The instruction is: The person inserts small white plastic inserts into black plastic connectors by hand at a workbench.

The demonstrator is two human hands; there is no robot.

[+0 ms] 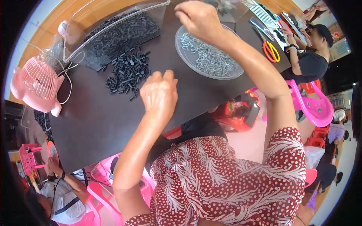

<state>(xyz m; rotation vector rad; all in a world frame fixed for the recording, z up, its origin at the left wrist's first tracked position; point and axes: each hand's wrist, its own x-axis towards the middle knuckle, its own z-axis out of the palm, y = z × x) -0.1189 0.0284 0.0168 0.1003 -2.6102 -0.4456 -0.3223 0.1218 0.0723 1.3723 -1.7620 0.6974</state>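
Left hand (pixel 159 92): curled, contents hidden, beside black pieces (pixel 128 73) heaped on table (pixel 94 124). Right hand (pixel 198 20): curled, grip unclear, near bowl (pixel 188 62) of silvery parts (pixel 213 58). Step: seemingly parts-picking; next move likely calls for fine pinching.

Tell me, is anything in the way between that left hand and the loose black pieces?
No, nothing visible. The left hand is close beside the loose black pieces, at the pile's right edge. I can't tell whether they touch.
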